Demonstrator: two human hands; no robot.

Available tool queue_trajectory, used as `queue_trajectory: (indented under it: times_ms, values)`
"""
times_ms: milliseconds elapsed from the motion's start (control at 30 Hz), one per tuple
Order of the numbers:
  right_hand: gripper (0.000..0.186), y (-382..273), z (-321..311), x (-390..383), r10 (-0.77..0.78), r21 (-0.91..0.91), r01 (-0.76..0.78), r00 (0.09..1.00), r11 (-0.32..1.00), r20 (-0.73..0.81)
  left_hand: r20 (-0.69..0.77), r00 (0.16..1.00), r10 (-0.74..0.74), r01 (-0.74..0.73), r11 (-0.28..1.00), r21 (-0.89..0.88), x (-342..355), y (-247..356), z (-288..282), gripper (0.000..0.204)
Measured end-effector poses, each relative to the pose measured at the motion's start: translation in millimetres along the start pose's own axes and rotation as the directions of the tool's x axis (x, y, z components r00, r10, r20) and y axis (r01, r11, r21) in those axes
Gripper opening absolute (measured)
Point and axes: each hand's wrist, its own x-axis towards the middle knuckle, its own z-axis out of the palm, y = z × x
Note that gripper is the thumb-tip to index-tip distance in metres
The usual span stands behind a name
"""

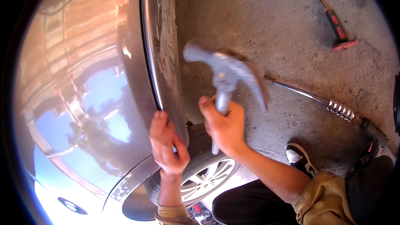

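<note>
Beside car fender (166,58), hammer (227,73) in right hand (223,123)

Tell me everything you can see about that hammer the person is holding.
The hammer looks all metal, grey and dull. Its head is motion-blurred, with a rounded striking face pointing left and a curved claw sweeping down to the right. The right hand grips the shaft just below the head; the shaft's lower end pokes out under the fist. It is raised beside the car's wheel arch, not touching it.
</note>
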Motion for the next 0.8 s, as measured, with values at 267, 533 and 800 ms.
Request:
queue_trajectory:
  times_ms: [267, 533, 800]
  values:
    - [0.026, -6.9, 25.9, -4.4, -0.099, -0.061, 0.104, 0.992, 0.993, 0.084, 0.009, 0.992, 0.123, -0.122, 0.961, 0.25, -31.6, -2.4, -3.7, 0.018]
    - [0.02, 9.3, 9.7, 10.7, 0.05, -0.095, -0.04, 0.992, 0.995, 0.112, -0.028, 0.996, 0.087, -0.079, 0.972, 0.221, -32.4, -8.2, -3.3, 0.014]
    - [0.01, 10.6, 20.7, 4.2, -0.329, -0.221, 0.349, 0.936, 0.911, 0.122, -0.043, 0.996, 0.08, -0.068, 0.968, 0.24, -31.7, -4.1, -0.4, 0.015]
